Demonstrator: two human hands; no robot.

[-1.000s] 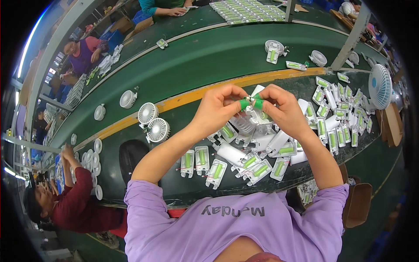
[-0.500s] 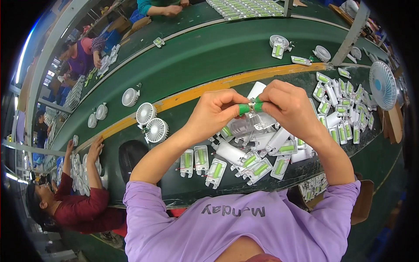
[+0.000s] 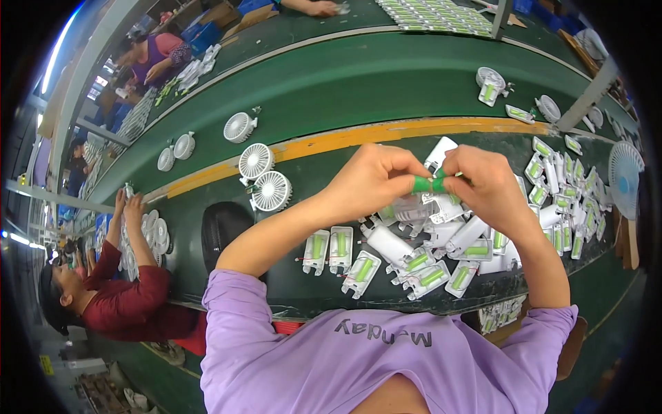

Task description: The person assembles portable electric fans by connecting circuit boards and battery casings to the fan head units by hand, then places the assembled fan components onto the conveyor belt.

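Note:
Close together above a pile of parts, my left hand (image 3: 374,181) and my right hand (image 3: 488,185) meet at their fingertips. Green tape wraps the finger ends on both. Each is closed in a pinch, and whatever small piece lies between them is hidden by the fingers. Just beneath, a clear plastic piece (image 3: 412,210) shows beside white casings. The pile (image 3: 396,243) holds white fan-handle casings, several with a green battery cell inside. Left of it lie three separate battery casings (image 3: 360,274) with thin red wires.
Two white fan heads (image 3: 272,191) lie beside a black object (image 3: 227,236). More casings (image 3: 564,190) are heaped at right, near a standing fan (image 3: 626,181). A yellow ledge (image 3: 310,154) borders the green conveyor (image 3: 358,83). A co-worker in dark red (image 3: 131,297) works at left.
The view has shifted, so the bench sits further left and lower relative to before. My fingertips have come closer together, covering the small piece seen between them earlier.

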